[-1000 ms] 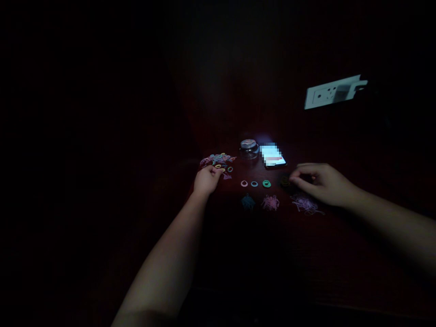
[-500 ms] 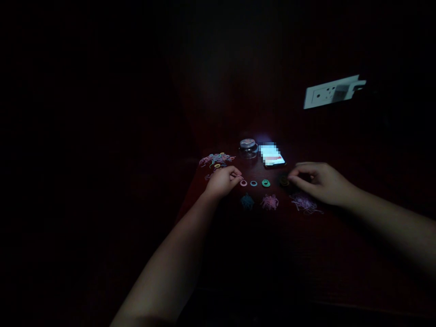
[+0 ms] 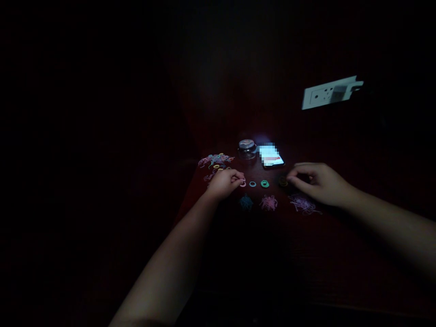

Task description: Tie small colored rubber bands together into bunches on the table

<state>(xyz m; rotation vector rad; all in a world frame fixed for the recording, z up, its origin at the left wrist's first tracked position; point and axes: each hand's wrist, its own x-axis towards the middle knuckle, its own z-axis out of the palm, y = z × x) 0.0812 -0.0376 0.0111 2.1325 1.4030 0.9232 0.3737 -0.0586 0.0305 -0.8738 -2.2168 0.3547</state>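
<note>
My left hand point(image 3: 225, 183) is pinched over a pink rubber band point(image 3: 243, 183) at the left end of a row on the dark table; its fingertips partly cover the band. Further right in the row lie a light blue band point(image 3: 252, 184) and a green stack of bands point(image 3: 265, 184). Beside a dim, yellowish ring of bands point(image 3: 282, 181), my right hand point(image 3: 318, 182) has thumb and forefinger brought together; whatever sits between those tips is too dark to make out. Nearer me are piles of teal bands point(image 3: 245, 202), pink bands point(image 3: 269, 203) and purple bands point(image 3: 304, 204).
A mixed heap of coloured bands point(image 3: 216, 160) spreads along the table's left edge, partly behind my left hand. At the back stand a lidded jar point(image 3: 247, 149) and a lit phone point(image 3: 271, 155). A wall socket point(image 3: 327, 93) holds a plug. Surroundings are very dark.
My left fingertips have moved slightly right and down onto the pink band in the row; a thin pink strand showed at them before. My right hand stays by the yellowish ring.
</note>
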